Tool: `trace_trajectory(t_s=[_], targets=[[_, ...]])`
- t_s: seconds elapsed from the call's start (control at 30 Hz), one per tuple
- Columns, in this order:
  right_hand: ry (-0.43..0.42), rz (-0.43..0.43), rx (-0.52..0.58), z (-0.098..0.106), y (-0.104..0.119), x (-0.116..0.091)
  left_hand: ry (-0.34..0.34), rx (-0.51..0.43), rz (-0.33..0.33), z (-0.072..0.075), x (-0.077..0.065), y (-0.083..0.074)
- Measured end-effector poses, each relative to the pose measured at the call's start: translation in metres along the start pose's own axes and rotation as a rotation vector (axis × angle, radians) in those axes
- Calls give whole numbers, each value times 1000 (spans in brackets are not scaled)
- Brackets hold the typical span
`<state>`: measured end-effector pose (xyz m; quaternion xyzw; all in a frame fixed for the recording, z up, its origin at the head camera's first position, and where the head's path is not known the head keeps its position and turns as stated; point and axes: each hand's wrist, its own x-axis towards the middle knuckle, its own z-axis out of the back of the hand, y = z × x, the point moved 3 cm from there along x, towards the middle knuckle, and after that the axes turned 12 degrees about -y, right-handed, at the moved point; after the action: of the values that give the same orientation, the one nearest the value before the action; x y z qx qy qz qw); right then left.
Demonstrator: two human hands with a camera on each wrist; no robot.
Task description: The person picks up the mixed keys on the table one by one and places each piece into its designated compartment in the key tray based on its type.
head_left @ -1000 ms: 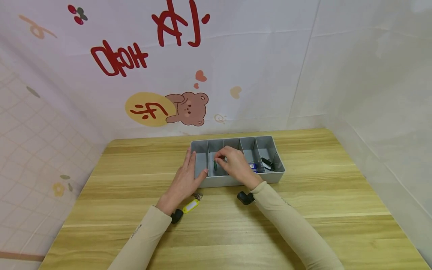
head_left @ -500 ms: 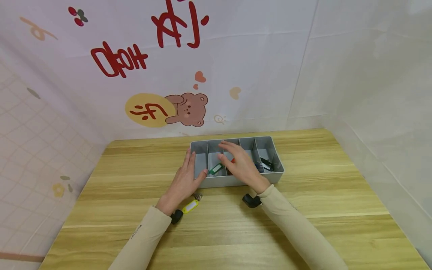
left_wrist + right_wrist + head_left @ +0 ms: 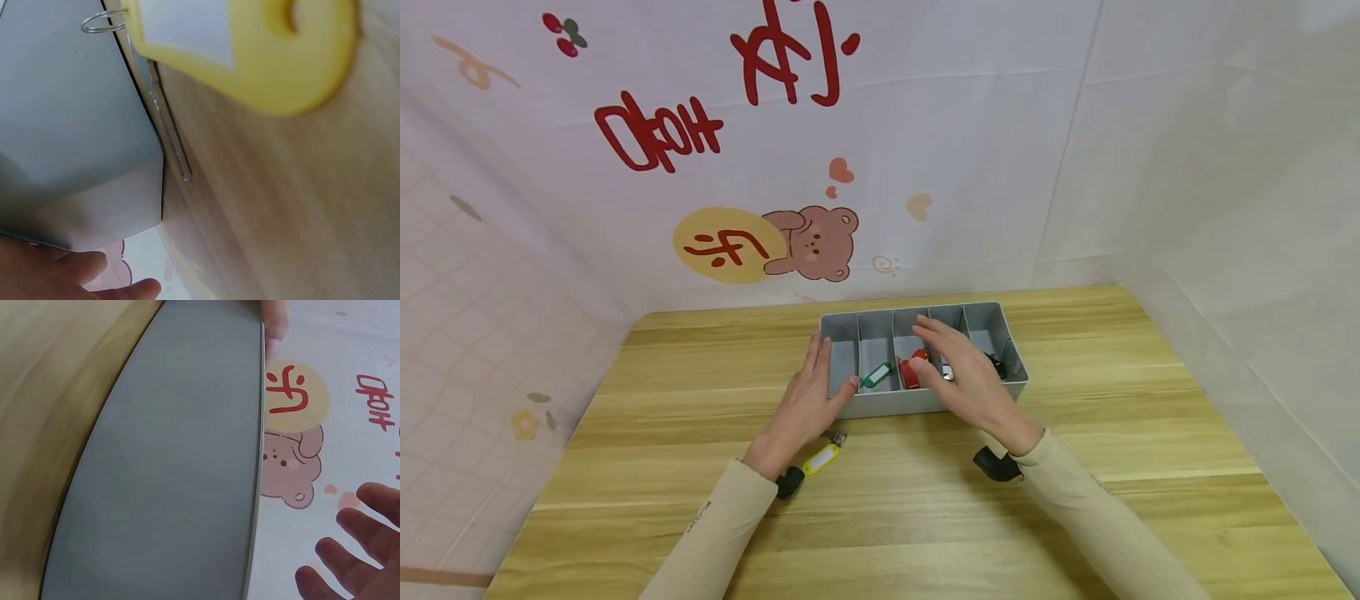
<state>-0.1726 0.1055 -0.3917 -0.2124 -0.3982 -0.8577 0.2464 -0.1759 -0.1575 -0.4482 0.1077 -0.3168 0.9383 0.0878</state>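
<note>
My left hand (image 3: 805,408) rests against the left end of a grey five-compartment box (image 3: 891,404), its fingers straight along the side and its thumb at the front rim. Over the box's right half hovers my right hand (image 3: 966,379), fingers spread and holding nothing. A green key tag (image 3: 877,374) lies in the second compartment from the left. Red key tags (image 3: 910,374) are in the middle one. On the table by my left wrist lies a yellow key tag (image 3: 822,459) with a key; the left wrist view shows this key (image 3: 169,128) close up.
Black items (image 3: 996,364) sit in the rightmost compartment, partly behind my right hand. A wood-grain table (image 3: 895,517) spreads around the box. Behind it hangs a white printed backdrop (image 3: 985,167). Black wrist cameras (image 3: 997,464) sit under both wrists.
My right hand has let go of the green key tag, which now lies in its compartment. The hand has opened and moved right, uncovering the red tags. My left hand stays at the box.
</note>
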Motion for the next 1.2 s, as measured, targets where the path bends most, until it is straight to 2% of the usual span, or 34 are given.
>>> trace_trajectory(t_s=[0.23, 0.6, 1.03, 1.2], targets=[[-11, 41, -82, 21, -7, -14, -2, -6, -5, 1, 0, -1], [-16, 25, -188, 49, -31, -33, 8, 0, -10, 1, 0, -1], [34, -80, -279, 64, -71, -46, 68, -18, -26, 8, 0, -2], [57, -109, -295, 66, -83, -49, 52, -49, -50, 12, -2, 1]])
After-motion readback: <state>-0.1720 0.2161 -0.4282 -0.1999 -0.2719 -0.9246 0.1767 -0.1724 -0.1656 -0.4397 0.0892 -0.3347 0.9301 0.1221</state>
